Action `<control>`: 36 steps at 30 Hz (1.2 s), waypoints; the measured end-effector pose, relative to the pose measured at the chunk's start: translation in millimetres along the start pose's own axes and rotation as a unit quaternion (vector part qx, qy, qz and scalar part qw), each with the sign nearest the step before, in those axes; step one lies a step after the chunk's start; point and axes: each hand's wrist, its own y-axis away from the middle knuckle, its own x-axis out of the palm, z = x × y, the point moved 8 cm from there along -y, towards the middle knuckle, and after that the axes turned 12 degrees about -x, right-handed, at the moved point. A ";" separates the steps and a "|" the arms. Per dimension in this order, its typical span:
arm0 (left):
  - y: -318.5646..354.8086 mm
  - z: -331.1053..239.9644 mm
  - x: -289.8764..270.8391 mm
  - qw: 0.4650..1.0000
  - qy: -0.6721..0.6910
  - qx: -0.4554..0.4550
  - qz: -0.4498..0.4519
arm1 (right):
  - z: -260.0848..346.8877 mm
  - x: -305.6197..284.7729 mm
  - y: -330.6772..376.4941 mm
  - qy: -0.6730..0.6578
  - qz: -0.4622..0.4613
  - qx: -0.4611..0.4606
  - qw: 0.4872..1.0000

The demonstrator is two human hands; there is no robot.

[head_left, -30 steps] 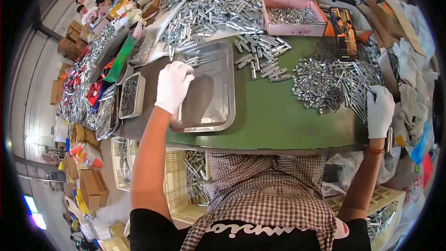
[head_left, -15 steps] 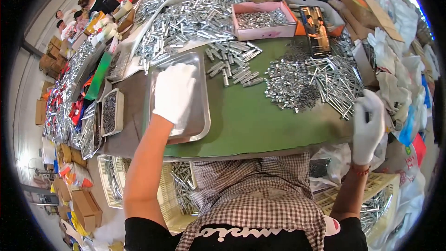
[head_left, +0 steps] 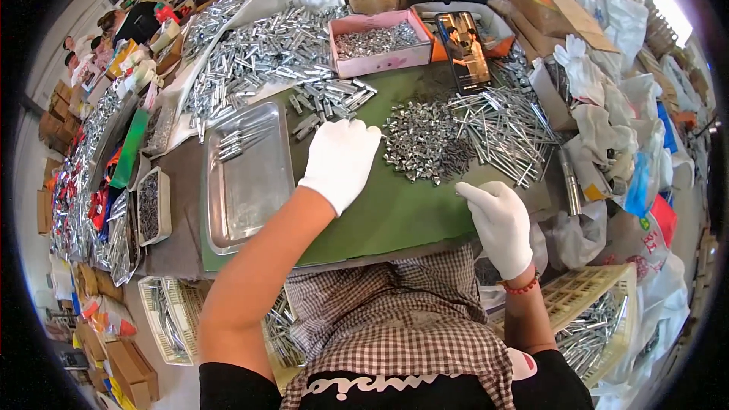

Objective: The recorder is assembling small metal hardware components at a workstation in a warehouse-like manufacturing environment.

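Observation:
Both of my hands wear white gloves. My left hand (head_left: pixel 342 163) is over the green mat (head_left: pixel 402 224), fingers curled, beside a small group of metal sleeves (head_left: pixel 328 100). Whatever its fingers hold is hidden. My right hand (head_left: pixel 499 226) is nearer the mat's front edge, thumb and fingers pinched together. A small greyish bit shows at its fingertips, too small to name. Ahead of it lie a heap of small metal nuts (head_left: pixel 414 140) and a pile of long thin bolts (head_left: pixel 505 133). A steel tray (head_left: pixel 250 197) left of my hands holds several slim metal pieces (head_left: pixel 244 139).
A large heap of sleeves (head_left: pixel 258 57) lies on white sheeting behind the tray. At the back stand a pink box (head_left: pixel 380 44) of small parts and a propped phone (head_left: pixel 463 53). A metal cylinder (head_left: pixel 569 182) is at the right edge, near plastic bags (head_left: pixel 585 235). Crates (head_left: pixel 592 311) sit below.
My left hand has moved right, off the tray, which now shows slim pieces inside. My right hand has come left from the table's right edge to the mat. The view has shifted.

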 end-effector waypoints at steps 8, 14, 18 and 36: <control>66.7 -74.5 -24.2 0.973 0.215 0.025 0.079 | 8.2 11.8 -0.7 0.061 0.044 -0.053 0.996; 83.0 -62.9 -13.0 0.951 0.291 -0.102 0.012 | 10.8 18.2 -1.8 0.071 0.042 -0.076 0.994; 88.4 -59.1 -15.6 0.943 0.309 -0.124 -0.021 | 12.1 20.7 -2.7 0.063 0.033 -0.081 0.994; 90.4 -55.8 -11.8 0.937 0.323 -0.134 -0.003 | 20.2 31.5 -10.3 0.057 0.069 -0.129 0.988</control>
